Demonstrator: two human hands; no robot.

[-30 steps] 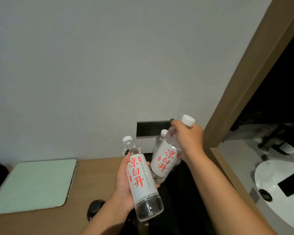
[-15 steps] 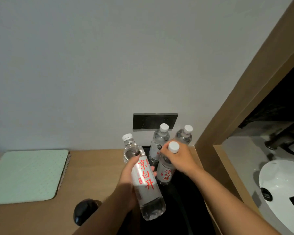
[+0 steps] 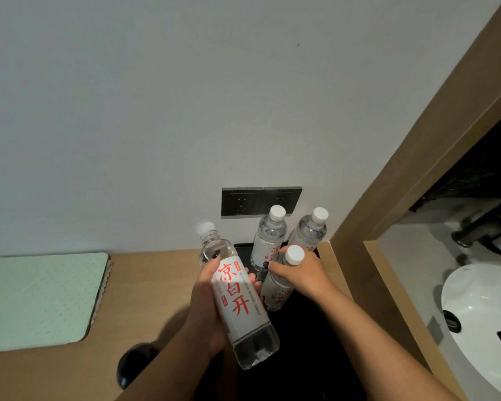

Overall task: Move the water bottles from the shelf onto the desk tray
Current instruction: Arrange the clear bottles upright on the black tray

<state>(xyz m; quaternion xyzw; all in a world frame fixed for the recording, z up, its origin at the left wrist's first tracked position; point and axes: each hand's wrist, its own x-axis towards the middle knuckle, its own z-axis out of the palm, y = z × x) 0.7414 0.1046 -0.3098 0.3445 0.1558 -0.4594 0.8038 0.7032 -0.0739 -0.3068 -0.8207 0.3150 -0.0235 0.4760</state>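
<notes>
Right hand (image 3: 301, 274) wrapped round third bottle (image 3: 278, 287), seating it upright on black tray (image 3: 315, 328) beside two standing bottles (image 3: 268, 241). Left hand (image 3: 209, 308) gripping labelled bottle (image 3: 240, 299), tilted above tray. Release only once base sits flat; avoid knocking neighbours.

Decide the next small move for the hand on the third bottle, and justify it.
Probably the right hand should let go: its bottle seems upright on the black tray beside two standing bottles, and the left hand holds a fourth bottle to place.
</notes>
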